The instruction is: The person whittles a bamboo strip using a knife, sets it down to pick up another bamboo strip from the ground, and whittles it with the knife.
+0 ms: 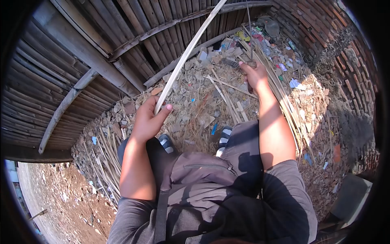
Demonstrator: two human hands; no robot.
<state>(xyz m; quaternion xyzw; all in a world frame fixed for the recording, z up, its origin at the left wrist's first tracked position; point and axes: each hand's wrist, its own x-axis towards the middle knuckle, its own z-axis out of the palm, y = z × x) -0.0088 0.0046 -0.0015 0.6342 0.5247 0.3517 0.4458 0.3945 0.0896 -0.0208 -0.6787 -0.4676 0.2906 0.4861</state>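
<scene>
My left hand [149, 118] is closed around the lower end of a long pale bamboo strip [187, 53], which slants up and to the right past the top of the view. My right hand [254, 75] is closed on the dark handle of what looks like a long knife [250, 36]. Its thin blade points upward, seen almost edge-on. The strip and the blade are apart. Below my right hand, several split bamboo pieces [227, 95] lie on the littered ground between my feet.
A bamboo slat wall [162, 36] rises at the left and back; a brick wall [349, 69] stands at the right. Rubble and coloured litter [280, 44] cover the ground. Bundles of thin strips [107, 158] lie beside my left leg, and more strips [290, 110] beside my right arm.
</scene>
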